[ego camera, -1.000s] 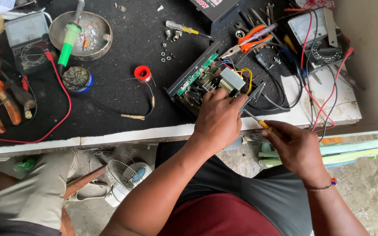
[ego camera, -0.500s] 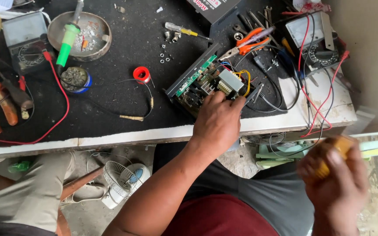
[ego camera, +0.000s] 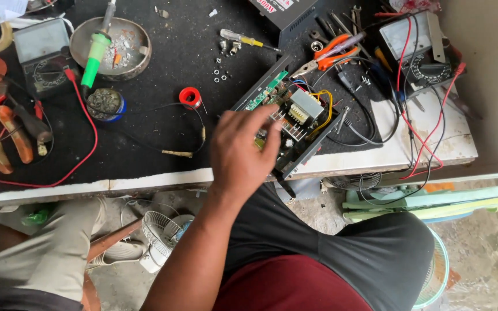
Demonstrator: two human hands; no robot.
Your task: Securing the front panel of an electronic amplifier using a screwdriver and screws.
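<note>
Near the middle of the frame the left hand [ego camera: 242, 151] hovers over the lower left part of an opened black power supply unit [ego camera: 286, 118], its fingers loosely spread and closed on nothing. The fingertips [ego camera: 272, 124] sit at the unit's circuit board [ego camera: 266, 92], just left of the transformer [ego camera: 305, 108] with its yellow wires. The unit lies tilted on the dark surface [ego camera: 162, 69], its lower corner jutting past the front edge, so most of it sits up and right of the grip. Orange-handled pliers [ego camera: 329, 53] lie just above it, a red solder spool [ego camera: 190, 97] to its left. The right hand is out of view.
</note>
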